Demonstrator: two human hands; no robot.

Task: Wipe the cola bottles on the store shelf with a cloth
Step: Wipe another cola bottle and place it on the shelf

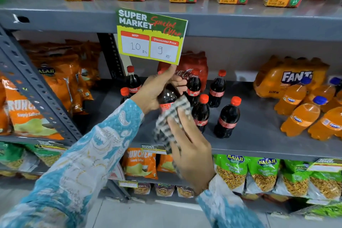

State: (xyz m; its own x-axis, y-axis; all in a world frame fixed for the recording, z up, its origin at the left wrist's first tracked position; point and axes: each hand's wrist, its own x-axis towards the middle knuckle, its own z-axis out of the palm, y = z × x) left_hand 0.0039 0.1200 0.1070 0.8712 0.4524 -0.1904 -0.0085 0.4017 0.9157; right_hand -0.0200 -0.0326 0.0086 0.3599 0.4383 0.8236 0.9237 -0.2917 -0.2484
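Gripping cola bottle (167, 96), cloth (172, 116) against it

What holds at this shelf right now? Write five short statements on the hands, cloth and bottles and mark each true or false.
1. The left hand has its grip on a dark plastic cola bottle with a red label. True.
2. The right hand presses a black-and-white checked cloth against that bottle. True.
3. The held bottle stands on the grey metal shelf. False: it is lifted in front of the shelf.
4. The orange soda bottles with blue caps stand left of the cola. False: they are to its right.
5. The yellow-and-green price card shows a discounted price of 9. True.
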